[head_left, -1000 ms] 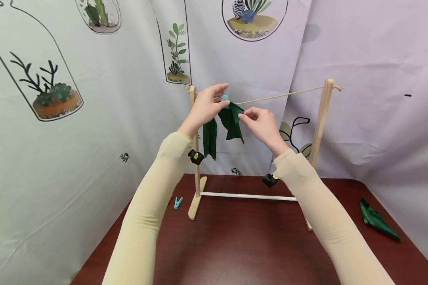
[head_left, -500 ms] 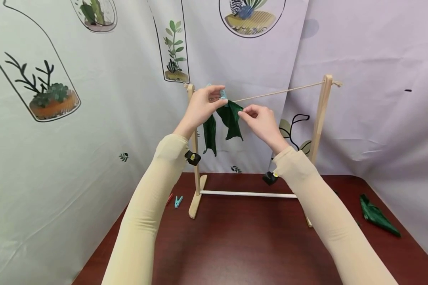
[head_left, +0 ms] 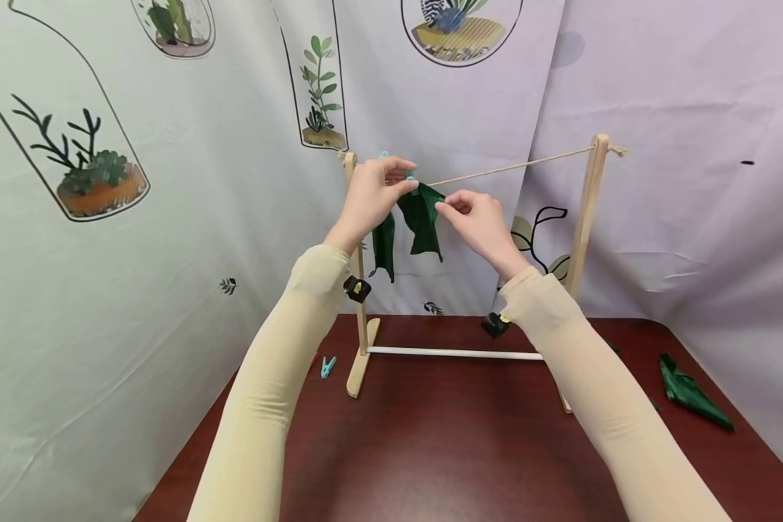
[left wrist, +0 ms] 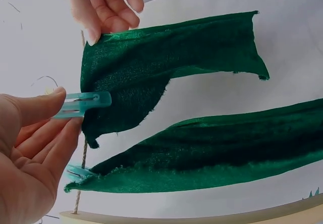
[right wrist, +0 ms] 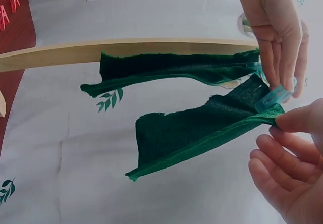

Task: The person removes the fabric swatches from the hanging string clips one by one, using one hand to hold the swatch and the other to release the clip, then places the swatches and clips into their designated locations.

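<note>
A green cloth (head_left: 420, 221) hangs at the rope (head_left: 509, 167), with a light blue clothespin (left wrist: 96, 101) over its upper edge. My left hand (head_left: 372, 194) pinches that clothespin between thumb and fingers, as the left wrist view shows. At the cloth's upper right corner, my right hand (head_left: 479, 223) pinches the fabric between thumb and forefinger, its other fingers loosely bent. To the left hangs a second green cloth (head_left: 383, 248), narrow and folded, clipped by another light blue clothespin (left wrist: 79, 172). In the head view my left hand covers part of the rope and the clips.
Two wooden posts (head_left: 586, 217) carry the rope, joined low down by a white bar (head_left: 457, 353). On the dark red table (head_left: 431, 449) lie a blue clothespin (head_left: 328, 367) at left and a crumpled green cloth (head_left: 692, 395) at right. Red clothespins (right wrist: 14, 0) show in the right wrist view.
My left fingertips have come down closer to the thumb at the clothespin. The right hand keeps its pinch on the cloth's corner, nearly in place. The head view has shifted slightly.
</note>
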`<move>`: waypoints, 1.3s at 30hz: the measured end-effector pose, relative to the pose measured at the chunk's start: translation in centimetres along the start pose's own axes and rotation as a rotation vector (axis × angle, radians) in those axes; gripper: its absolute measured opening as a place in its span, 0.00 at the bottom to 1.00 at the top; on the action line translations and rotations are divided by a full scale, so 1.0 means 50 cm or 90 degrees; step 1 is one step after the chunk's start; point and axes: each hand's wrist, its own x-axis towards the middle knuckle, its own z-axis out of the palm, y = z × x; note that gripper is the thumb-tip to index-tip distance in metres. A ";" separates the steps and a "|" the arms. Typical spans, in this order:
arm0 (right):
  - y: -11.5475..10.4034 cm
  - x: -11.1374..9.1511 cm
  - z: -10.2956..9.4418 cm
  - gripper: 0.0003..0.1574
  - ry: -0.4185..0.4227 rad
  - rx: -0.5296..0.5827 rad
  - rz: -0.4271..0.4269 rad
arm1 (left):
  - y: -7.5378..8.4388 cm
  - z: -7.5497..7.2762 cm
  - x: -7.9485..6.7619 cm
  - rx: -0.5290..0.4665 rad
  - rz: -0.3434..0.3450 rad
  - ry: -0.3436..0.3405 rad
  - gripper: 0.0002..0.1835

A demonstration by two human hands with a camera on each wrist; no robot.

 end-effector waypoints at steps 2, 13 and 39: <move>-0.002 0.000 -0.001 0.17 0.003 -0.001 -0.002 | 0.004 0.000 0.000 0.008 0.006 0.008 0.12; -0.010 0.001 -0.005 0.17 0.007 0.002 -0.016 | 0.017 -0.005 0.000 0.023 0.026 0.036 0.10; -0.006 -0.011 -0.006 0.19 -0.012 -0.003 0.012 | 0.080 -0.049 -0.005 -0.048 0.082 0.107 0.09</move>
